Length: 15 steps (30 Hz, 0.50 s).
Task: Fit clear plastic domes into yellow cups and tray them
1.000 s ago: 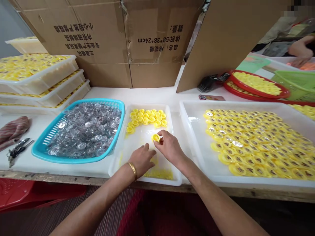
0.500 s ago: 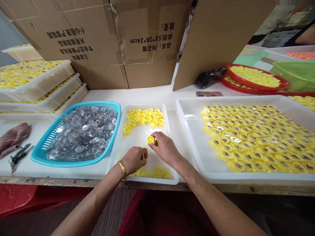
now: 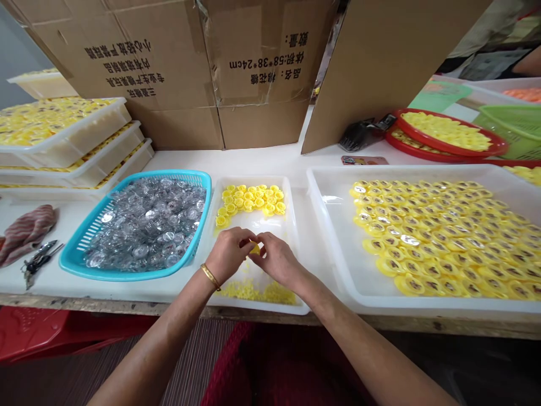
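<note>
My right hand (image 3: 276, 256) is closed on a small round yellow cup (image 3: 255, 248), held above the narrow white tray (image 3: 291, 225). Against the cup from the other side come the closed fingers of my left hand (image 3: 230, 252), which wears a gold bangle (image 3: 210, 276). What those left fingers pinch, if anything, is hidden. Several like yellow cups (image 3: 249, 197) sit bunched at the tray's far end. Loose small yellow bits (image 3: 257, 292) lie along its near end, below my hands.
A blue basket (image 3: 67, 265) of clear plastic pieces stands left. On the right, a wide white tray (image 3: 333, 225) carries rows of yellow pieces with dark centres. Cardboard (image 3: 262, 124) rises behind. Stacked trays (image 3: 105, 121), keys (image 3: 38, 262) and a striped cloth (image 3: 29, 231) lie far left.
My left hand has moved up and away from the yellow bits to meet my right hand at the cup. The right hand has shifted slightly down, and the cup is now mostly covered by fingers.
</note>
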### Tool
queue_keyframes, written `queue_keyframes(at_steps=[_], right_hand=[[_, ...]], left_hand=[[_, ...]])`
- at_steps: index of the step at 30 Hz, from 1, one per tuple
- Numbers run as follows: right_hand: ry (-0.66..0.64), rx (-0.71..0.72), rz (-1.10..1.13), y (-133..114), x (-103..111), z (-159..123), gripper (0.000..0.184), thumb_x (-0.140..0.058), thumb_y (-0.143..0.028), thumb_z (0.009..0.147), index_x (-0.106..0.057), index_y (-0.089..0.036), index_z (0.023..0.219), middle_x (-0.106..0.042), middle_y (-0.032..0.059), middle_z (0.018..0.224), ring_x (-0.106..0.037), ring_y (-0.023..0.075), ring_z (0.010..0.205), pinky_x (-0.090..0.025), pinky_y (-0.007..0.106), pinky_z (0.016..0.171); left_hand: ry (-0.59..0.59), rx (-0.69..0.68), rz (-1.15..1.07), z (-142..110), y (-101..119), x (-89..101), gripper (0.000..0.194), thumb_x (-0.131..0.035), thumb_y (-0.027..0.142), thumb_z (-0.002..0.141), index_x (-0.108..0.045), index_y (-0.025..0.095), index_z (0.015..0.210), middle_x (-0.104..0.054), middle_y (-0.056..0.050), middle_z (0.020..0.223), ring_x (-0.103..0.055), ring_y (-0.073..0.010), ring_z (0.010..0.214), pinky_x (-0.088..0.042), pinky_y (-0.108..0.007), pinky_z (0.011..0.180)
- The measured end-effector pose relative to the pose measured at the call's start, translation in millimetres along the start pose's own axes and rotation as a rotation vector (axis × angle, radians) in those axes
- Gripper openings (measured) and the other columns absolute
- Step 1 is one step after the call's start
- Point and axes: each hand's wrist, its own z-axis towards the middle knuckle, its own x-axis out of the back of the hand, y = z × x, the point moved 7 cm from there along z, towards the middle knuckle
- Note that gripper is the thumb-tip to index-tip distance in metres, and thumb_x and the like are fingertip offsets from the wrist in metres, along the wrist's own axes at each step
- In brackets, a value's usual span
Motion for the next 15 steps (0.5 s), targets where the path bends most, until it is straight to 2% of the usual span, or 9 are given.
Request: queue_keyframes(at_steps=[4,6,8,10,13,15], right_hand=[[0.031,-0.067,0.095,1,5,0,0.019,-0.064,-0.026,0.079,-0.056,-0.019,0.095,-0.059,0.0038,0.1,-0.061,0.012,0.073,-0.047,0.026,0.065],[0.038,-0.069,0.118,1,6,0,0.02,-0.065,-0.025,0.079,-0.056,-0.019,0.095,-0.06,0.0036,0.099,-0.061,0.0124,0.075,-0.048,0.026,0.066],[0.032,-0.033,0.117,-1,4,0,0.019,-0.065,-0.023,0.078,-0.057,-0.019,0.095,-0.06,0.0033,0.099,-0.061,0.0121,0.074,-0.048,0.026,0.065],[0.033,0.001,0.101,-2,3,0,0.018,-0.064,-0.022,0.078,-0.058,-0.02,0.095,-0.06,0.003,0.098,-0.061,0.0117,0.074,-0.047,0.026,0.065],[0.042,0.007,0.08,-1,2,-1,0.018,-0.063,-0.019,0.077,-0.059,-0.02,0.095,-0.06,0.0021,0.094,-0.06,0.0111,0.071,-0.047,0.026,0.066],[0.038,0.002,0.083,0,2,-1,0.018,-0.063,-0.019,0.077,-0.058,-0.019,0.095,-0.061,0.0019,0.092,-0.06,0.011,0.069,-0.047,0.025,0.065]], left_hand=[[0.14,0.165,-0.237,-7,-18,13.7,0.01,-0.058,0.022,0.076,-0.064,0.015,0.074,-0.059,0.002,0.056,-0.057,-0.0109,0.046,-0.046,-0.022,0.047],[0.179,0.193,-0.287,-10,-22,15.1,0.009,-0.059,0.024,0.076,-0.063,0.015,0.074,-0.059,0.002,0.055,-0.058,-0.0118,0.048,-0.046,-0.023,0.048],[0.167,0.153,-0.257,-10,-17,11.8,0.007,-0.06,0.021,0.075,-0.064,0.015,0.075,-0.061,0.001,0.058,-0.057,-0.0117,0.049,-0.046,-0.023,0.048],[0.141,0.049,-0.136,-9,-6,7.4,0.006,-0.059,0.015,0.074,-0.065,0.016,0.073,-0.064,0.0,0.063,-0.057,-0.0116,0.054,-0.045,-0.024,0.053],[0.147,-0.091,0.045,-8,9,4.8,0.015,-0.057,0.008,0.074,-0.068,0.018,0.073,-0.069,-0.002,0.072,-0.059,-0.0128,0.064,-0.045,-0.026,0.063],[0.151,-0.093,0.047,-8,11,6.2,0.018,-0.057,0.008,0.075,-0.071,0.019,0.077,-0.071,-0.002,0.076,-0.061,-0.0133,0.066,-0.046,-0.026,0.064]])
